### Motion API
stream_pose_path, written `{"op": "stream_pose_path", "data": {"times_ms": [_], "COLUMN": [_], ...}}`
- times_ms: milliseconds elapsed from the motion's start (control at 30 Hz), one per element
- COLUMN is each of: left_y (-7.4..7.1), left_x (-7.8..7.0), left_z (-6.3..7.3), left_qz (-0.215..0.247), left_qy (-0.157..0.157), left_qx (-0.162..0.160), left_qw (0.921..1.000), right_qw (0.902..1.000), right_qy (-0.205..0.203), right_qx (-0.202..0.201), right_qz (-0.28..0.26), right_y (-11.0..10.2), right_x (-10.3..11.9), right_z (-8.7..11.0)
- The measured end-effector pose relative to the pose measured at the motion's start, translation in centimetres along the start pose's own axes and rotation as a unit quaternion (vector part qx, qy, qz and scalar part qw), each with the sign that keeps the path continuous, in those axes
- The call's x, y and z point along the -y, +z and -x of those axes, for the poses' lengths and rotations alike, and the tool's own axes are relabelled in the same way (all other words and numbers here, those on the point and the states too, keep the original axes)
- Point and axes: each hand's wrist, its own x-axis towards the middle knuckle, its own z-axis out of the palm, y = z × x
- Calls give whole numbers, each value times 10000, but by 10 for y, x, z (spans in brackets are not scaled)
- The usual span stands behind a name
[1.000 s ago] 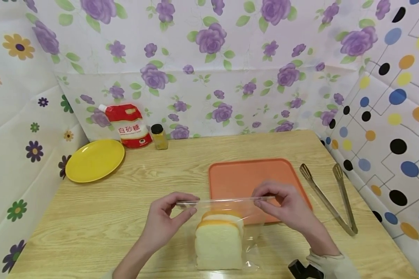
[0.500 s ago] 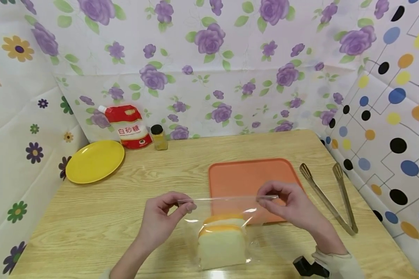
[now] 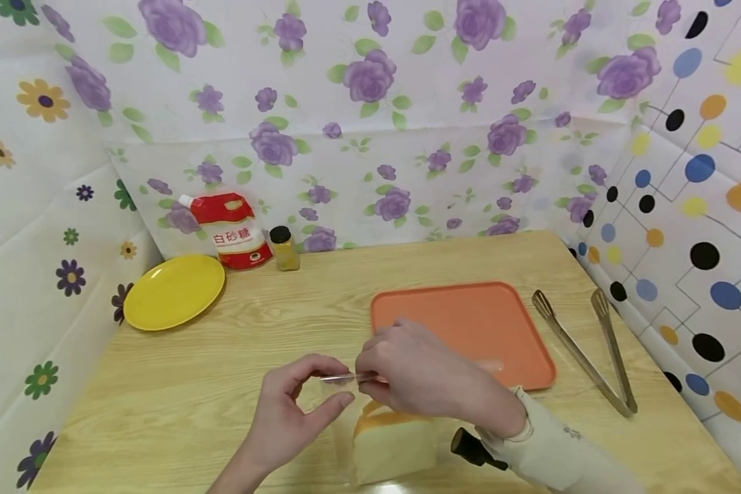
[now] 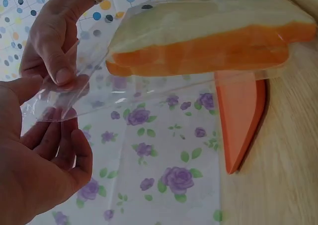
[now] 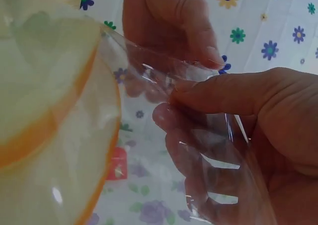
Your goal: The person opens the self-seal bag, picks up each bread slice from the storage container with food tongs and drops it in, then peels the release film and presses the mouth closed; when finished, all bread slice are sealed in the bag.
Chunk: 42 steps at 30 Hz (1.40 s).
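A clear plastic bag (image 3: 341, 446) with slices of bread (image 3: 395, 449) inside is between both hands. The slices are pale with orange-brown crusts, and one overlaps another. My right hand (image 3: 422, 374) pinches the bag's top edge between thumb and index finger, close to its left corner, as the right wrist view shows. At that corner is my left hand (image 3: 287, 412), thumb spread apart from its fingers and the film passing between them. In the left wrist view, the left fingers (image 4: 54, 140) are loosely bent behind the film. The right forearm covers part of the bag in the head view.
An orange tray (image 3: 463, 322) lies behind the hands on the wooden table (image 3: 222, 398). Metal tongs (image 3: 615, 353) lie spread at its right. A yellow plate (image 3: 174, 291), a red-and-white sugar pouch (image 3: 234, 233) and a black-capped jar (image 3: 285, 248) stand at the back left.
My right hand has moved left along the bag's top edge, from its right end to beside the left hand. The left thumb has parted from its fingers.
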Motion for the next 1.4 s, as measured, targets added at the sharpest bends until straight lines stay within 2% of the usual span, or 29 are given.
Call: {"op": "stream_pose_path", "data": {"times_ms": [100, 267, 433, 667, 867, 1000, 1400], "left_y": [3, 4, -2, -6, -6, -8, -11], "left_x": [3, 5, 6, 8, 9, 11, 13], "left_z": [4, 5, 7, 7, 7, 8, 13], "left_qz": [-36, -207, -214, -274, -424, -494, -366], "left_qy": [-56, 157, 135, 265, 37, -35, -234], "left_qx": [-17, -248, -335, -341, -409, -456, -478], "left_qw": [10000, 9994, 9991, 9987, 9983, 9977, 9979], "right_qw": [9997, 9970, 9940, 9851, 9724, 9682, 9587], "right_qy": [63, 125, 586, 820, 1008, 977, 1121], "right_qx": [-108, -320, -487, -961, -1239, -1415, -1480], "right_qz": [-194, -690, -787, -1168, -1700, -1818, -2156], "right_y": [3, 4, 3, -1, 2, 5, 9], "right_x": [-1, -16, -35, -54, -65, -69, -70], "right_z": [5, 16, 47, 86, 107, 115, 130]}}
